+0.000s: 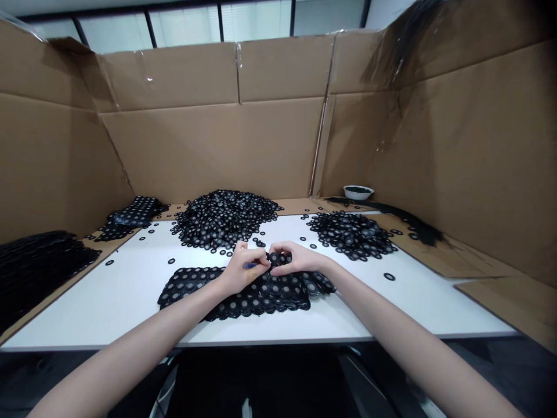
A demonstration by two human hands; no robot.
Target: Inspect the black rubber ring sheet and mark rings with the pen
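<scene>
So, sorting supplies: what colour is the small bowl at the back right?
White small round bowl with dark contents; head view.

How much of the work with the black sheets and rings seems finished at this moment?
Done, it seems: two heaps of separated pieces, a large heap and a smaller ring heap, lie behind the hands. In hand: the left hand and right hand pinch the perforated sheet at its far edge. Left: most of that sheet is whole, and sheet stacks wait at left.

Bright, even light falls from above onto the white surface [130,302], with soft shadows. Cardboard walls [478,145] bow at the edges; the corners darken and blur.
</scene>
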